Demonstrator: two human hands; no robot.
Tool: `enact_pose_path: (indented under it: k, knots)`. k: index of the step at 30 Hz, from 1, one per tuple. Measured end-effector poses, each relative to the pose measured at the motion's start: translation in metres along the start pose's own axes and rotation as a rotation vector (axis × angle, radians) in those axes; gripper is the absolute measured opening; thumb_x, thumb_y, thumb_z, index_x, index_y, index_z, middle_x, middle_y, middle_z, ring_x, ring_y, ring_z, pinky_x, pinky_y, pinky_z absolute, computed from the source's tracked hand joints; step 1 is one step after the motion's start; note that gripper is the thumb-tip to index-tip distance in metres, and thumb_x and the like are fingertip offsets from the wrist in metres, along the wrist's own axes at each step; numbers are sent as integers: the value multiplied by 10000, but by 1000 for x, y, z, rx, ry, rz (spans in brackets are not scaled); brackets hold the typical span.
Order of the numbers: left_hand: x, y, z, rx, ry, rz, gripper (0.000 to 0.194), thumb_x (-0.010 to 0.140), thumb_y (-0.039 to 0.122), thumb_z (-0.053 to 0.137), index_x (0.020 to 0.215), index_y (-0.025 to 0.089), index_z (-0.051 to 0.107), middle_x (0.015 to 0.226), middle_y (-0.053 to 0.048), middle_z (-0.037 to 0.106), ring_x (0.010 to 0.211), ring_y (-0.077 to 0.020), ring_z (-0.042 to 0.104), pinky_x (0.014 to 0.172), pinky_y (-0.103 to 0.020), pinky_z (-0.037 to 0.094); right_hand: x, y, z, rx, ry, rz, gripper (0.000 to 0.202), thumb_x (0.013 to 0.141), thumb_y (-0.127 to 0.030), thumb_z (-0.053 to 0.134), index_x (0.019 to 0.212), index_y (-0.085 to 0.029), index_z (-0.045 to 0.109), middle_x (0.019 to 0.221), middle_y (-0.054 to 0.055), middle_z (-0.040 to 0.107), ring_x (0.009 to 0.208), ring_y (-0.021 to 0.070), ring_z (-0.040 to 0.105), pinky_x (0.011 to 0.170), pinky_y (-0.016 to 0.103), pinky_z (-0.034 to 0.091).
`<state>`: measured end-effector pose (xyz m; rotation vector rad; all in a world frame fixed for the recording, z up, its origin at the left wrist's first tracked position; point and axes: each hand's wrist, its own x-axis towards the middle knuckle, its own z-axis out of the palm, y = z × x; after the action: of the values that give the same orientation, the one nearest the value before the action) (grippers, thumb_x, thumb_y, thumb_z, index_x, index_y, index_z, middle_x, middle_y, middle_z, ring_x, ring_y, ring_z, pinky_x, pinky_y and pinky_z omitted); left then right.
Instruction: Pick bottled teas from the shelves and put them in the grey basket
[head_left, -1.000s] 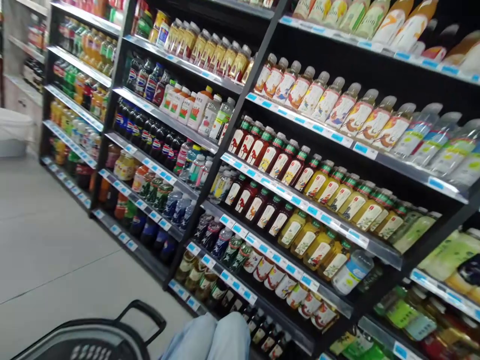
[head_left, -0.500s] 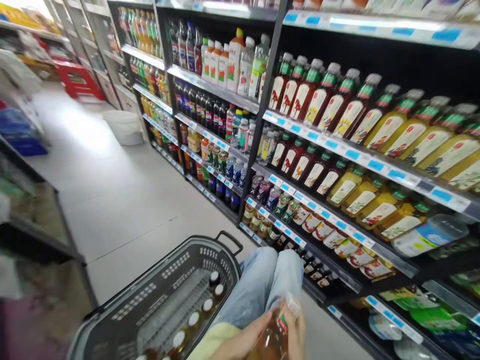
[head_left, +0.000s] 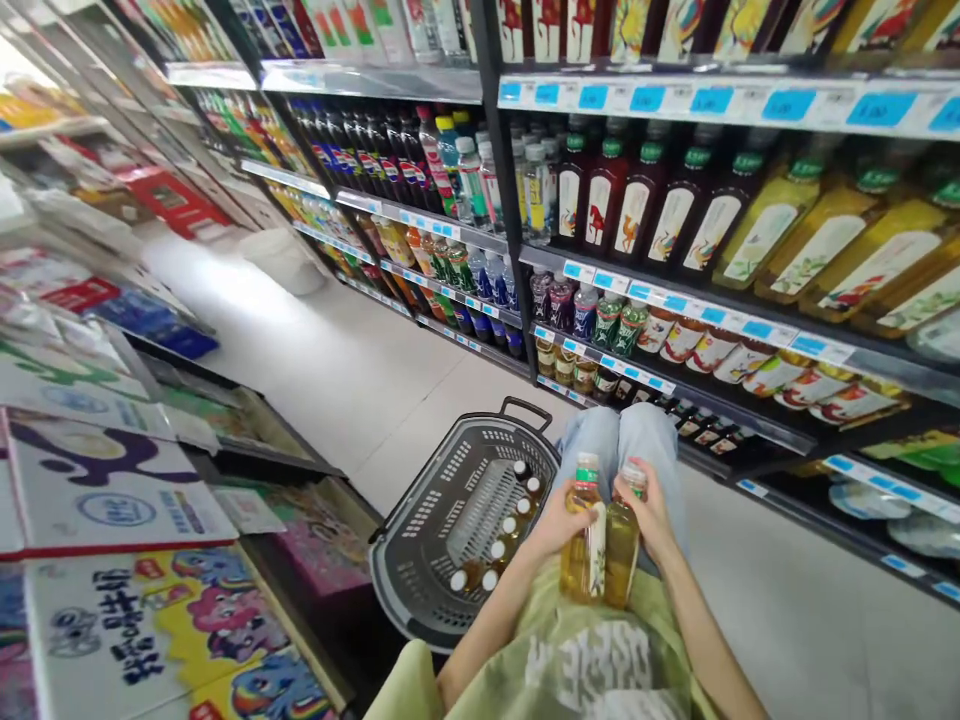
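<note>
Two bottles of yellow-green drink stand side by side against my lap, just in front of my green shirt. My left hand is wrapped round the upper part of the left bottle, which has a pale label and a green band below its cap. Around the neck and shoulder of the right bottle my right hand is closed. To the left of my legs, a dark grey shopping basket sits on the floor, holding several white-capped bottles along its right side.
Drink shelves run along the front and right, close to my knees. On my left, a low display carries milk cartons. A white bucket and a red stool stand farther down the aisle.
My view has tilted down and swung left. Two bottles now show in my hands, where only one was visible at the lower edge before. More of the basket and left display shows.
</note>
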<state>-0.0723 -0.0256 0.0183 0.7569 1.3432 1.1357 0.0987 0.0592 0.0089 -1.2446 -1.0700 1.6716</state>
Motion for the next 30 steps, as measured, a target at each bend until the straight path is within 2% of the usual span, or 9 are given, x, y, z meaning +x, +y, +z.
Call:
enact_pose_path:
  k: [3,5,8,12,18,22,26,30]
  knots:
    - [8,-12,-10,-72,110,-109,644,625,560,928,1065,187,641,921,-40,696,855,-229,631,825,-356,512,2,-10,2,143,-74,65,672,658,-576,992,1139,-245,660,710,-30,662,628,210,622,578,308,478]
    - [9,-15,-10,-6,88,-100,667,641,570,951,1102,190,654,944,-43,718,863,-229,645,837,-356,508,4,-14,3,182,-125,71,595,642,-529,993,1042,-241,660,672,-36,646,598,192,599,569,296,456]
    - [7,-14,-4,147,52,-38,599,712,566,945,1117,212,683,968,-43,745,876,-241,668,858,-372,506,8,-15,5,155,-150,91,563,637,-528,991,975,-243,642,627,-41,640,577,180,584,564,283,450]
    - [9,-15,-3,177,37,-25,591,738,584,930,1117,193,701,897,-35,735,835,-243,668,835,-376,519,12,-12,7,89,-115,94,610,656,-615,984,1013,-249,651,673,-24,691,623,207,644,596,304,505]
    - [9,-20,-22,-177,-71,-124,660,637,520,933,1176,193,739,1018,-53,759,902,-248,676,850,-361,545,16,-5,9,53,-90,87,743,584,-734,1004,1044,-257,667,822,35,790,755,281,766,754,398,628]
    - [6,-19,-33,-173,-92,-74,601,614,502,900,1127,210,786,1071,-72,740,963,-277,653,867,-374,538,17,-1,9,71,-110,65,720,614,-706,1003,1057,-267,644,930,57,831,808,296,796,810,424,636]
    - [11,-19,-31,-136,-44,-103,646,615,438,843,1221,225,774,1160,-82,754,1085,-323,649,963,-408,536,19,3,8,-15,-79,-15,625,670,-636,969,1065,-259,667,922,32,815,825,276,775,787,393,616]
    - [14,-19,-25,-193,47,-138,633,713,349,763,1333,226,729,1220,-71,770,1178,-355,654,1042,-439,527,21,9,6,-80,-71,-49,578,730,-595,924,1116,-251,665,953,29,809,855,268,771,845,396,607]
